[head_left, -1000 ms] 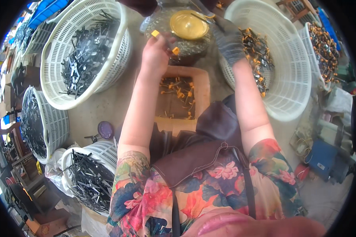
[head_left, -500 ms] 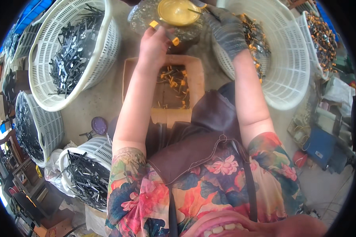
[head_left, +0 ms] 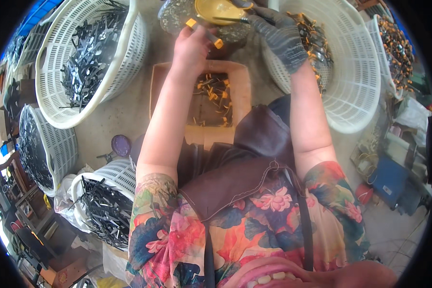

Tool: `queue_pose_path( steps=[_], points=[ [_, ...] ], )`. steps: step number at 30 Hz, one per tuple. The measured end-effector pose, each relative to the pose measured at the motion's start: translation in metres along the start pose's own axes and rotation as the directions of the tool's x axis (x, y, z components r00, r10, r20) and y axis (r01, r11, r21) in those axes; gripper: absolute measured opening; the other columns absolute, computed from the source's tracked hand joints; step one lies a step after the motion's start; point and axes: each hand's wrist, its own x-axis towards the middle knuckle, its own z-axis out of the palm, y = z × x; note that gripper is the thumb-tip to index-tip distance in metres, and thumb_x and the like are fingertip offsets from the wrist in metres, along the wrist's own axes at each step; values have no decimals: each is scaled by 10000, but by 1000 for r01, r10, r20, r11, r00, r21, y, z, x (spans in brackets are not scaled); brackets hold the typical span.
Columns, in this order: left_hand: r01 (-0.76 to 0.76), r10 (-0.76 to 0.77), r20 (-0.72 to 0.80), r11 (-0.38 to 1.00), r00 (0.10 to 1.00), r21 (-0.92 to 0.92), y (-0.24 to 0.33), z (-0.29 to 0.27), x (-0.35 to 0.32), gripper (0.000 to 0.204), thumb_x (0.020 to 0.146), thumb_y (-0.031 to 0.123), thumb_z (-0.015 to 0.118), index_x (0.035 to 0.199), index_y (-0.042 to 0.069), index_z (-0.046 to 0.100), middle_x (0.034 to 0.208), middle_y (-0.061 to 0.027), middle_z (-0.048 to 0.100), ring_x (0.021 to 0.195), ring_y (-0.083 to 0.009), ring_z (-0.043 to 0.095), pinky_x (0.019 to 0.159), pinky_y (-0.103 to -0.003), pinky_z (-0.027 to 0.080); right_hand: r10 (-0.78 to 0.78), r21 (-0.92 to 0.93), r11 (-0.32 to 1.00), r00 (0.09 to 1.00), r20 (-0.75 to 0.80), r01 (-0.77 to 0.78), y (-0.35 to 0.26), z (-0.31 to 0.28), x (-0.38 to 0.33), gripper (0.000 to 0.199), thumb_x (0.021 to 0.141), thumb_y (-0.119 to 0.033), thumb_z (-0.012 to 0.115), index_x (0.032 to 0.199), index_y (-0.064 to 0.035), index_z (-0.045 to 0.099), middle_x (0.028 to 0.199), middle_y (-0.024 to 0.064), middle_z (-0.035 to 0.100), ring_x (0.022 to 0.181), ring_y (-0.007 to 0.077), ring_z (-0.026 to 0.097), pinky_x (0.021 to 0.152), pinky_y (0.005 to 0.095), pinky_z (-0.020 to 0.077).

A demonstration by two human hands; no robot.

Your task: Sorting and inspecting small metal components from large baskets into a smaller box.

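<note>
My bare left hand (head_left: 192, 50) is closed around small yellow-tipped pieces (head_left: 219, 43), two yellow ends sticking out past the fingers. To its right, my right hand (head_left: 282, 41), in a grey striped glove, pinches a thin dark strip (head_left: 231, 19). That strip reaches over the near side of a yellow bowl (head_left: 216, 6), which sits on a rough grey, plastic-looking mound (head_left: 175, 17). Below my hands stands an open cardboard box (head_left: 239, 91) with several dark pieces with yellow ends (head_left: 216, 91) scattered inside.
White plastic baskets surround me. The left basket (head_left: 108, 93) holds flat dark metal strips; the right basket (head_left: 353, 91) holds yellow-tipped pieces. More baskets (head_left: 65, 144) with dark parts stand at lower left. A purple round object (head_left: 121, 145) lies on the floor.
My right hand has shifted slightly right and down, and the dark strip now lies flatter over the bowl. The pieces in my left hand have tilted and show more.
</note>
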Motion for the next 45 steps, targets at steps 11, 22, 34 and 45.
queue_pose_path(
  steps=[11, 22, 34, 45],
  points=[
    [-15, 16, 15, 998, 1000, -64, -1, -2, 2, 293, 975, 94, 412, 1249, -7, 397, 1187, -122, 550, 1036, -243, 602, 729, -306, 495, -117, 161, 981, 990, 72, 104, 29, -9, 24, 295, 861, -93, 638, 1136, 13, 619, 1050, 41, 645, 934, 111, 570, 822, 221, 457],
    [-11, 14, 54, 999, 998, -51, -1, -2, 7, 302, 976, 97, 412, 1253, -16, 372, 1219, -151, 536, 1058, -269, 592, 748, -325, 507, 39, 466, 884, 999, -10, -30, 63, -26, 33, 227, 857, -144, 656, 1040, -11, 642, 805, 2, 630, 708, 84, 581, 601, 205, 461],
    [-123, 131, 4, 943, 991, -308, 35, -35, -6, 305, 996, 160, 354, 1195, -71, 346, 1192, -229, 523, 1042, -322, 587, 837, -347, 542, 24, 559, 828, 999, 24, -33, -2, -6, -12, 394, 857, -237, 647, 1103, 66, 602, 718, -4, 558, 588, 64, 450, 544, 213, 400],
    [-7, 34, 63, 921, 997, -389, 35, -47, -1, 320, 1001, 261, 372, 1173, 31, 513, 1066, -87, 624, 917, -181, 616, 770, -281, 526, -279, -95, 956, 960, -17, 277, -14, 5, -30, 365, 872, -261, 641, 1085, 35, 635, 765, 17, 607, 699, 76, 529, 643, 226, 424]
  ],
)
